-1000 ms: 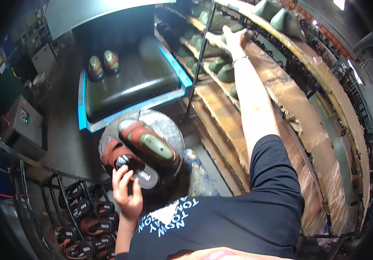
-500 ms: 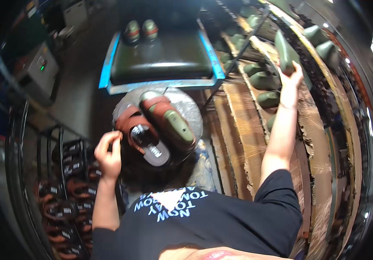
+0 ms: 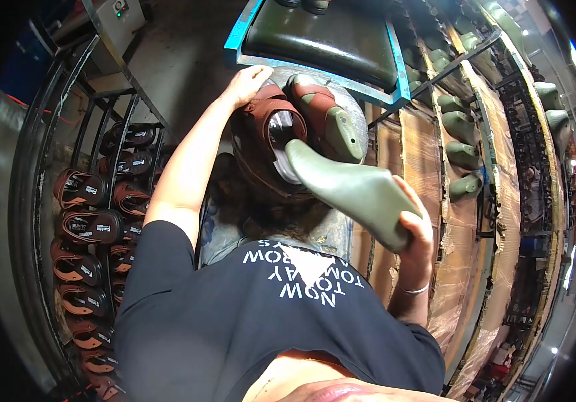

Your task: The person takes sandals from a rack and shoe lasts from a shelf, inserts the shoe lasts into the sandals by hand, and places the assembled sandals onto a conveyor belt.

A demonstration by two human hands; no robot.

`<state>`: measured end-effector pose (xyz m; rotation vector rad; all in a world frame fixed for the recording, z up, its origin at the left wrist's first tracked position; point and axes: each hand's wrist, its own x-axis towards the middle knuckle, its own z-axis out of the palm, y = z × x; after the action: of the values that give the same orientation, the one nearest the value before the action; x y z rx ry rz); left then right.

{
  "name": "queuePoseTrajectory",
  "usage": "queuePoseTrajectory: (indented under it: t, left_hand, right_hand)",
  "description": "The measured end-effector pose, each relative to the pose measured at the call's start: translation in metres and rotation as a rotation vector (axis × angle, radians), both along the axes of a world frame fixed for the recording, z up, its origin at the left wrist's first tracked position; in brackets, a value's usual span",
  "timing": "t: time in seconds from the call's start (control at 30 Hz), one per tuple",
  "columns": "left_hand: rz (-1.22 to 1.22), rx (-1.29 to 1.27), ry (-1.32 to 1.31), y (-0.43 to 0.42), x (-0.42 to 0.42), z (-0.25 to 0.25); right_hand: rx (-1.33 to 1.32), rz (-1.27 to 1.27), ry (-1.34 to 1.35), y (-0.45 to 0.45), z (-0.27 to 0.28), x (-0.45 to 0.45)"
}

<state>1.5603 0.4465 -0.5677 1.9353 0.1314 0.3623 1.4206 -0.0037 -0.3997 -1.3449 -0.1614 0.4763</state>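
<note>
In my right hand (image 3: 416, 231) is a green shoe last (image 3: 351, 187), gripped at its heel end. The last's toe points left, over the opening of a brown sandal (image 3: 276, 120). That sandal lies on a round stand (image 3: 363, 128), dark insole up. My left hand (image 3: 249, 86) is closed at the sandal's far end, its fingertips partly hidden. Right beside it, a second brown sandal (image 3: 318, 104) has a green last (image 3: 345, 134) inside it.
Beyond the stand is a dark padded conveyor (image 3: 321, 40) in a blue frame, with shoes at its far edge. On the left, a black rack (image 3: 107, 94) holds several brown sandals (image 3: 90, 228). Cardboard-lined shelves (image 3: 462, 248) on the right carry several green lasts (image 3: 462, 155).
My right hand has brought the green last from the right shelves to above the sandal. My left hand has moved to the sandal's far end. The view has shifted.
</note>
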Motion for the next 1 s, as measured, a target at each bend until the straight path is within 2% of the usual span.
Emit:
queuePoseTrajectory:
  t: [0.07,0.13,0.2,0.27,0.33,0.4,0.5,0.53,0.57,0.6,0.67,0.7,0.73,0.77,0.9,0.97,1.0]
  left_hand:
    - [-0.059,-0.029,0.015,0.003,0.003,-0.008]
    - [-0.022,-0.051,-0.021,0.001,0.002,-0.015]
    - [-0.046,-0.257,0.047,-0.016,-0.01,-0.002]
    - [-0.052,0.036,-0.038,-0.028,-0.022,-0.001]
    - [0.015,0.025,-0.064,-0.021,-0.02,-0.01]
    - [0.073,-0.138,-0.067,-0.017,-0.031,0.006]
    - [0.167,0.036,-0.106,-0.05,-0.081,0.038]
    - [0.185,0.321,-0.271,-0.062,-0.096,0.027]
    - [0.061,0.155,-0.3,-0.084,-0.126,0.055]
    - [0.071,0.026,-0.224,-0.104,-0.146,0.054]
    - [0.098,0.216,-0.283,-0.131,-0.179,0.081]
    - [0.044,0.227,-0.276,-0.138,-0.189,0.085]
    - [-0.009,0.242,-0.276,-0.144,-0.194,0.088]
    - [0.024,0.261,-0.3,-0.153,-0.196,0.084]
    - [0.06,0.157,-0.309,-0.157,-0.196,0.07]
    - [0.04,0.165,-0.33,-0.161,-0.197,0.063]
    - [0.036,0.167,-0.324,-0.163,-0.197,0.057]
  right_hand:
    - [-0.085,-0.01,-0.072,0.02,-0.009,-0.003]
    - [-0.163,0.014,-0.298,0.047,-0.031,-0.002]
    - [-0.177,-0.026,-0.352,0.092,-0.05,0.001]
    - [-0.305,-0.107,-0.808,0.142,-0.093,0.013]
    - [-0.247,-0.178,-1.062,0.171,-0.111,0.018]
    - [-0.195,-0.173,-1.062,0.183,-0.122,0.014]
    - [-0.194,-0.062,-0.977,0.171,-0.117,0.018]
    - [-0.146,-0.018,-0.927,0.166,-0.115,0.022]
    - [-0.122,-0.014,-0.924,0.163,-0.111,0.025]
    - [-0.101,-0.009,-0.92,0.16,-0.107,0.028]
    - [-0.092,-0.012,-0.95,0.16,-0.098,0.038]
    - [-0.045,0.023,-0.901,0.162,-0.099,0.041]
    - [0.004,0.056,-0.86,0.164,-0.099,0.045]
    - [-0.067,-0.029,-0.992,0.168,-0.099,0.047]
    - [-0.05,-0.038,-0.93,0.173,-0.108,0.048]
    - [0.131,-0.134,-0.748,0.176,-0.119,0.042]
    - [0.132,-0.138,-0.741,0.175,-0.123,0.041]
